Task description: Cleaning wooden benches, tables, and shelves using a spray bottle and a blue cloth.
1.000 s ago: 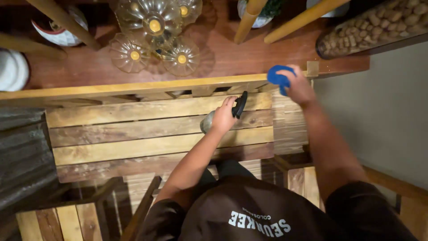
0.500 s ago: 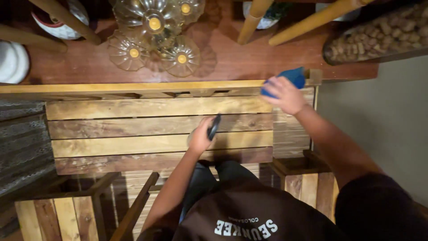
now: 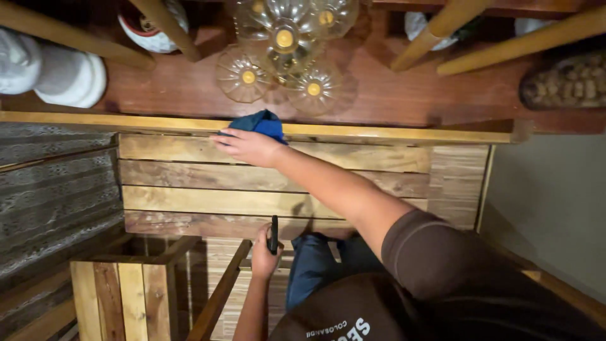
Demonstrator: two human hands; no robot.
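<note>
The right hand [image 3: 249, 146] presses a crumpled blue cloth [image 3: 260, 124] on the pale wooden counter [image 3: 379, 132] edge, having swept leftward from its right end. The left hand [image 3: 264, 252], below the counter, grips a slim black object [image 3: 274, 234].

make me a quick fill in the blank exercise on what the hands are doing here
1. The right hand presses a ____ cloth on the light wooden rail.
2. The left hand holds a slim ____ object.
3. Beyond the rail, clear ____ dishes sit on the reddish-brown wooden top.

Missing words: blue; black; glass
</note>
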